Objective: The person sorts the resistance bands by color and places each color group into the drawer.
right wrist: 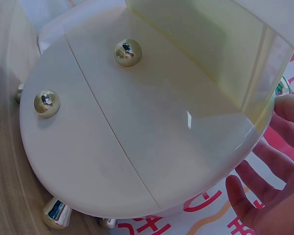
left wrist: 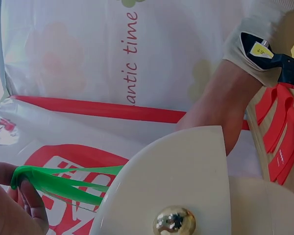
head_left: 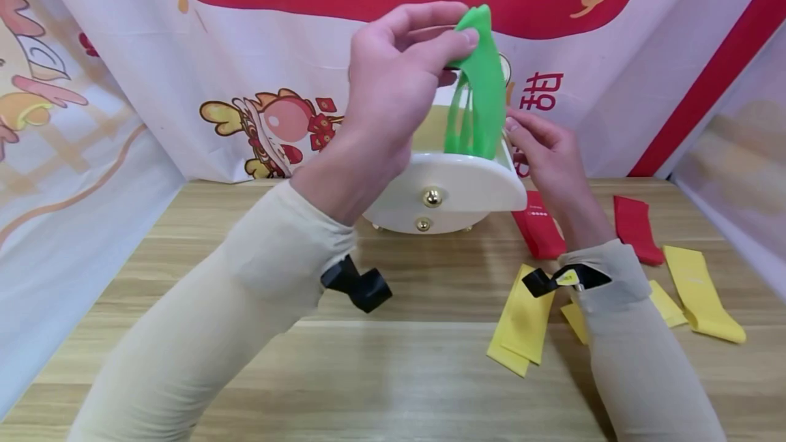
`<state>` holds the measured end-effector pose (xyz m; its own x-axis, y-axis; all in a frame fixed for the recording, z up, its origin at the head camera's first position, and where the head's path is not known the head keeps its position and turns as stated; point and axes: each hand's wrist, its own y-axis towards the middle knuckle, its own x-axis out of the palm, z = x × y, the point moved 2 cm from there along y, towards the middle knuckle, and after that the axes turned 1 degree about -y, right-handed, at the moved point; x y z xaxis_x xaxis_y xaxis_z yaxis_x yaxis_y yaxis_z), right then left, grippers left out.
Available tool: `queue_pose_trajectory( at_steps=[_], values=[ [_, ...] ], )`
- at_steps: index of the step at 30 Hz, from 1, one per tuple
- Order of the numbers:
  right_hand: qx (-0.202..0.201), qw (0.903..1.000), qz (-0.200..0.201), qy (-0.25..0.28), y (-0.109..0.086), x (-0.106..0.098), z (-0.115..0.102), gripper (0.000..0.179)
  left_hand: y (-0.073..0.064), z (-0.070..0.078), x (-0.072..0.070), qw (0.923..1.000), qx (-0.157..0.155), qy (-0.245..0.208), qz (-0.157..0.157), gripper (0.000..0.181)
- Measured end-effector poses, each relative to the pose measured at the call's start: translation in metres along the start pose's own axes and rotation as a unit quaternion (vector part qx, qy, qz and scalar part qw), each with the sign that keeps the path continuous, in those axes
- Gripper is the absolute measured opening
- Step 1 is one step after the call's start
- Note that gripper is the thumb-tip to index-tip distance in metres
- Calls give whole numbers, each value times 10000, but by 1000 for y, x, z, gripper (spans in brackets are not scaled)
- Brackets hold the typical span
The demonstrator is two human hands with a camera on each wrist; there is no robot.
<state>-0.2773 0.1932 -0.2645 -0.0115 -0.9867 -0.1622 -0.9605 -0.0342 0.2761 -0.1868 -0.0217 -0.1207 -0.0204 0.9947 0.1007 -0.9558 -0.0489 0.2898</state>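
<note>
My left hand [head_left: 396, 80] pinches the top end of a green resistance band [head_left: 489, 97] between thumb and fingers. The band hangs stretched in several strands down into a rounded white box [head_left: 469, 179] with gold knobs, open at the top; its lower end is hidden inside. In the left wrist view the green band [left wrist: 63, 186] runs from the fingers to behind the box's front. My right hand [head_left: 552, 155] is at the box's right side, fingertips at the rim. Seen from the right wrist, its fingers [right wrist: 264, 181] lie spread along the outer side.
On the wooden table [head_left: 276, 360], red resistance bands [head_left: 637, 230] lie right of the box. Several yellow bands [head_left: 700, 292] lie nearer, some under the right forearm. A printed white and red cloth [head_left: 276, 53] hangs close behind the box.
</note>
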Motion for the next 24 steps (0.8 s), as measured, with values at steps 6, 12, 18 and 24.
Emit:
queue_pose_trajectory(
  at_steps=[6,12,18,24],
  values=[
    [136,9999,65,-44,0,-1,0,56,5,-6,14,9993,-268,-234,-122,24],
    [70,9998,29,-159,-1,-3,-3,54,13,-16,13,9983,-300,192,-455,28],
    [175,9998,-105,-74,1,-2,-4,55,18,-28,-5,9908,-345,1174,-575,29],
    [107,9997,-80,-187,1,1,-3,50,19,-35,-22,9757,-432,2082,-519,29]
  ],
)
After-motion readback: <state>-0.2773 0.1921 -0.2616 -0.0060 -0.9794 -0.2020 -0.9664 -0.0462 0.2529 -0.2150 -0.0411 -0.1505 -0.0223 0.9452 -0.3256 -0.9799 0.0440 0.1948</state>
